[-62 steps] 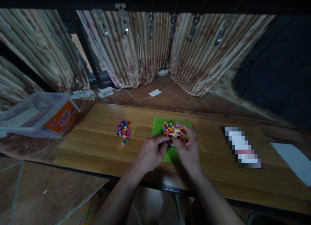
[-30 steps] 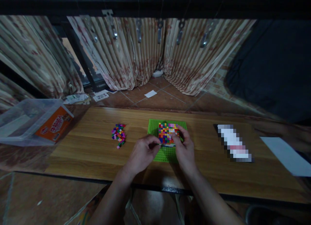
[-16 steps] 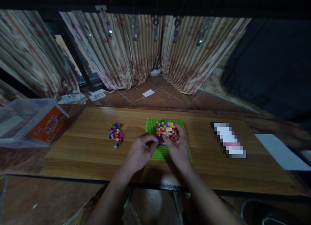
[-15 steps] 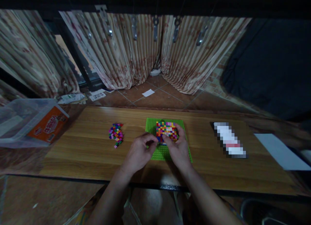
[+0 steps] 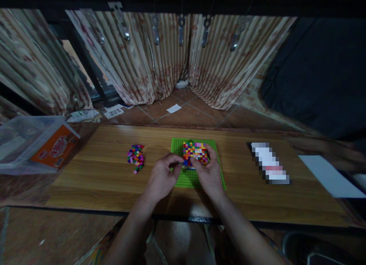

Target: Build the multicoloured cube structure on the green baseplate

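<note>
A block of many small coloured toy bricks [image 5: 196,151] sits over the green studded baseplate [image 5: 187,179] in the middle of the table. My right hand [image 5: 210,172] is closed round the block's right side, its thumb across the front edge and its fingers behind. At the block's front left corner, my left hand [image 5: 164,173] has thumb and forefinger pinched together. Whatever lies between those fingertips is too small and dark to make out. Left of my hands lies a loose pile of small toy bricks [image 5: 135,157], mostly pink, purple, blue and green.
The wooden table [image 5: 94,181] stretches wide to both sides. A clear plastic tub [image 5: 17,143] with an orange label stands at the left end. To the right lie a pixelated dark-edged object [image 5: 268,162] and a white sheet [image 5: 328,175]. Curtains [image 5: 137,59] hang behind.
My left fingertips have drawn slightly left, showing more of the blue bricks at the block's corner. My right hand keeps its hold on the block. The view has shifted a little.
</note>
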Tool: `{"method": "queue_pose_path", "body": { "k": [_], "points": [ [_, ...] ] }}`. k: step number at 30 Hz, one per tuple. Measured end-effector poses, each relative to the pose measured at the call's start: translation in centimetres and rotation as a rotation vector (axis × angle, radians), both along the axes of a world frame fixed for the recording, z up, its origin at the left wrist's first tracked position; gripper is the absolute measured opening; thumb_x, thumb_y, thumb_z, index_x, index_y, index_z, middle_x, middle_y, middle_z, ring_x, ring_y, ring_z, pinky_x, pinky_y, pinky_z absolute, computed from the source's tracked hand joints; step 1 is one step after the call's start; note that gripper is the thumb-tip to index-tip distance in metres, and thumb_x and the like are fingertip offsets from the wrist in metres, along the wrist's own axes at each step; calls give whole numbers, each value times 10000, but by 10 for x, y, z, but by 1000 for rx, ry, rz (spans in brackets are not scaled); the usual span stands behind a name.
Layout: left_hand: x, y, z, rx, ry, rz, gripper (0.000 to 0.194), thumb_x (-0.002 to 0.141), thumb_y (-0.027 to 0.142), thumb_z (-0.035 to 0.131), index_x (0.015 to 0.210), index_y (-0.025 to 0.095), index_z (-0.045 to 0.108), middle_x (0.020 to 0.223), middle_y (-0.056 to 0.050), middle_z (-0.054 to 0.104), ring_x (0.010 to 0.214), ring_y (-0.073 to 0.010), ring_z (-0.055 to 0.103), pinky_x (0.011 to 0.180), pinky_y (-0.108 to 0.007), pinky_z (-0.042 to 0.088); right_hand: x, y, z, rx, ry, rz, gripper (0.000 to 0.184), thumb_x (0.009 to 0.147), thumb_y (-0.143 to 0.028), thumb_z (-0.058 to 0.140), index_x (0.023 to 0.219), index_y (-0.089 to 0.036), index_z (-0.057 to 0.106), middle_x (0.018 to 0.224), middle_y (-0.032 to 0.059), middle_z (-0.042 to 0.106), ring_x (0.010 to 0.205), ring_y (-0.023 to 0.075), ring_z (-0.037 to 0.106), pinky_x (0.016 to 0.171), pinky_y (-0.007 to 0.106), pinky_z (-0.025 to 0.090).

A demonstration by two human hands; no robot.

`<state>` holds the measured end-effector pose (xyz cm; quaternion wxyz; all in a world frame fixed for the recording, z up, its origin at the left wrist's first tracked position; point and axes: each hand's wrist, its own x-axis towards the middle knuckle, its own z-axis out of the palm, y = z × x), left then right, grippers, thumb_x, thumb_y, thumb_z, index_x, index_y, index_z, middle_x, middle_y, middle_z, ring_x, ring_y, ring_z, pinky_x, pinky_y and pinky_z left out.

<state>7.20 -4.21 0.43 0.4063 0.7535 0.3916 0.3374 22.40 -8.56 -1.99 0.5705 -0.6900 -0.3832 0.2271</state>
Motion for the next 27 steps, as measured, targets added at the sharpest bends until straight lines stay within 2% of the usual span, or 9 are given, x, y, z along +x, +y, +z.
{"method": "queue_pose_path", "body": {
  "k": [5,11,15,21,27],
  "points": [
    [1,-1,-3,-70,-68,0,142,838,183,553,917,186,671,925,-44,687,865,-161,648,788,-276,500,3,0,1,41,47,-7,655,749,-496,662,1289,-170,486,1282,126,572,1150,255,553,1017,447,397],
    [3,-2,-4,-161,-149,14,201,800,166,592,994,179,642,947,-44,699,885,-167,653,800,-284,506,4,0,-1,58,44,-31,615,760,-500,650,1261,-167,521,1251,126,595,1121,251,570,999,449,408],
    [3,-3,-4,-131,-101,12,210,813,198,598,1018,182,641,938,-37,686,866,-157,643,788,-271,498,5,1,-2,56,37,-34,593,760,-508,647,1240,-177,539,1214,117,615,1085,247,585,979,457,422],
    [3,-3,1,-114,-76,-3,150,851,267,572,935,181,660,841,-16,680,764,-135,616,709,-235,472,5,1,-2,62,39,-28,570,762,-492,651,1233,-191,545,1224,114,612,1091,250,583,987,470,419],
    [4,-3,2,-104,-82,1,171,862,305,561,915,188,673,832,-14,688,758,-140,619,686,-228,466,6,1,-1,66,30,-15,536,774,-477,641,1224,-199,553,1205,106,620,1083,246,586,977,470,428]
  ]
}}
